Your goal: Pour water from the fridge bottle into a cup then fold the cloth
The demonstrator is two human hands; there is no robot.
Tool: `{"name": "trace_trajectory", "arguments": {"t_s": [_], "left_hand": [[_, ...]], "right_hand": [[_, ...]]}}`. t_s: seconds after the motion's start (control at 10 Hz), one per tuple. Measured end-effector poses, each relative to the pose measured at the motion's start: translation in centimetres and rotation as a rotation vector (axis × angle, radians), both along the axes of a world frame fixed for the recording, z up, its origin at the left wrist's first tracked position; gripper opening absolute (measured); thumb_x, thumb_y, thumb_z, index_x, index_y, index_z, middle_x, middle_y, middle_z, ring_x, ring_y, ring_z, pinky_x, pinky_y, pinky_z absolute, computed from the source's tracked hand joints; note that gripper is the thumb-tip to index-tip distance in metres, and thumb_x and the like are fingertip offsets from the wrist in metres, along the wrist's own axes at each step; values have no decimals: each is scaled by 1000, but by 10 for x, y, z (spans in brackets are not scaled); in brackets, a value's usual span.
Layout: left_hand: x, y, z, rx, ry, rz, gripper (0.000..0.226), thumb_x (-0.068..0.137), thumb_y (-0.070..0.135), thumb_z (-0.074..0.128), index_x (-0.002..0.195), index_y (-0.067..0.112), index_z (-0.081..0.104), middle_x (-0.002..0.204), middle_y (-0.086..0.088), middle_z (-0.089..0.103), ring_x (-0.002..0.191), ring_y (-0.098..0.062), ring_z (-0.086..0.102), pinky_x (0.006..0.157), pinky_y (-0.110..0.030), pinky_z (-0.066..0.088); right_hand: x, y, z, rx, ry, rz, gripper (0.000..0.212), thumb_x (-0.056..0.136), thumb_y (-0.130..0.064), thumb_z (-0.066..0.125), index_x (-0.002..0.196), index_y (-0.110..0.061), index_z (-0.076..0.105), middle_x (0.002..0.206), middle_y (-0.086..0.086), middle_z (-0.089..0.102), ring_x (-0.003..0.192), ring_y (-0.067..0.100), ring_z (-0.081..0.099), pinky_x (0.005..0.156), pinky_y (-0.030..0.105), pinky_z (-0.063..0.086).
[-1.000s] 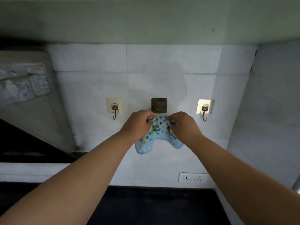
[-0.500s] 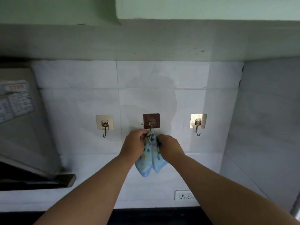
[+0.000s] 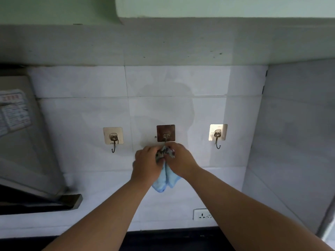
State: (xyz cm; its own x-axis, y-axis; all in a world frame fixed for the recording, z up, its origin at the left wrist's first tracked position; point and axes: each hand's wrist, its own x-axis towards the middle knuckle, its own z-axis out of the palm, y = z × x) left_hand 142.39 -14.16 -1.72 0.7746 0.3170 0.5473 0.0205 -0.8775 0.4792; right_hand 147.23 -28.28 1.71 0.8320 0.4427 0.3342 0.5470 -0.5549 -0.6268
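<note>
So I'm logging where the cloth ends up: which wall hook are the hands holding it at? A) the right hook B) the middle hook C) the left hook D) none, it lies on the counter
B: the left hand and right hand bunch the blue cloth just under the middle hook; the left hook and right hook hang bare.

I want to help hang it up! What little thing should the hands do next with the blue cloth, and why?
Probably lift the cloth a little so its top catches the middle hook. The left hand and right hand pinch its bunched top just under that hook, and whether it has caught is hidden.
</note>
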Motion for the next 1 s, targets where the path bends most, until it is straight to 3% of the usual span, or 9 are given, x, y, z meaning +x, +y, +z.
{"name": "trace_trajectory", "arguments": {"t_s": [0.1, 0.3, 0.4, 0.5, 0.6, 0.7, 0.8, 0.9, 1.0], "left_hand": [[0, -4, -3, -88, -14, -49, 23, 103, 31, 55, 122, 30, 69, 118, 4, 74, 107, -20, 70, 93, -31, 53], [9, -12, 0, -170, 185, -16, 13, 107, 34, 51, 109, 33, 64, 101, 6, 71, 101, -21, 69, 79, -22, 43], [8, -13, 8, -153, 276, -40, 19, 108, 30, 50, 119, 27, 64, 108, -2, 72, 108, -28, 70, 83, -26, 45], [-6, -22, 23, -89, 390, -64, 29, 108, 37, 46, 128, 23, 61, 122, -4, 71, 114, -29, 67, 89, -28, 41], [-34, -34, 43, -115, 350, -81, 30, 105, 30, 51, 131, 21, 61, 126, -4, 70, 114, -27, 67, 89, -28, 44], [-72, -35, 54, -168, 291, -91, 43, 101, 21, 57, 144, 19, 54, 140, -5, 64, 122, -25, 62, 97, -30, 48], [-115, -34, 55, -212, 276, -89, 54, 101, 26, 62, 152, 26, 46, 152, 2, 51, 135, -17, 53, 101, -26, 43], [-157, -34, 45, -169, 276, -80, 49, 103, 34, 60, 151, 29, 48, 153, 6, 49, 137, -12, 51, 106, -27, 42], [-197, -43, 43, -183, 243, -36, 43, 105, 39, 56, 147, 32, 51, 151, 7, 51, 134, -10, 52, 106, -25, 40]], "right_hand": [[-6, 5, 0, -64, 31, -19, 40, 102, -26, 51, 141, -20, 58, 136, 7, 64, 121, 29, 65, 106, 38, 50], [-3, 2, 0, -239, 111, 42, 70, 97, -30, 65, 158, -21, 32, 148, 8, 55, 126, 32, 62, 110, 46, 49], [1, -4, 8, -572, 106, 79, 136, 61, -32, 93, 164, -15, 6, 147, 2, 51, 127, 27, 61, 112, 38, 47], [-13, -16, 19, -461, 83, 76, 108, 78, -28, 83, 162, -15, 16, 148, 3, 51, 127, 25, 59, 111, 37, 48], [-38, -37, 32, -228, 108, 51, 81, 90, -19, 70, 159, -16, 27, 151, 13, 48, 133, 34, 57, 110, 45, 49], [-62, -53, 36, -225, 71, 86, 70, 88, -8, 73, 150, -7, 41, 143, 15, 58, 122, 35, 64, 100, 48, 56], [-78, -70, 29, -178, 88, 80, 49, 96, -17, 65, 142, -8, 51, 138, 14, 63, 118, 34, 65, 98, 42, 54], [-96, -91, 10, -155, 137, 67, 53, 102, -36, 59, 151, -20, 45, 146, 6, 58, 127, 27, 60, 96, 34, 48], [-118, -118, -5, -154, 128, -1, 59, 102, -49, 57, 155, -29, 39, 152, -1, 55, 131, 23, 58, 102, 37, 49]]}}
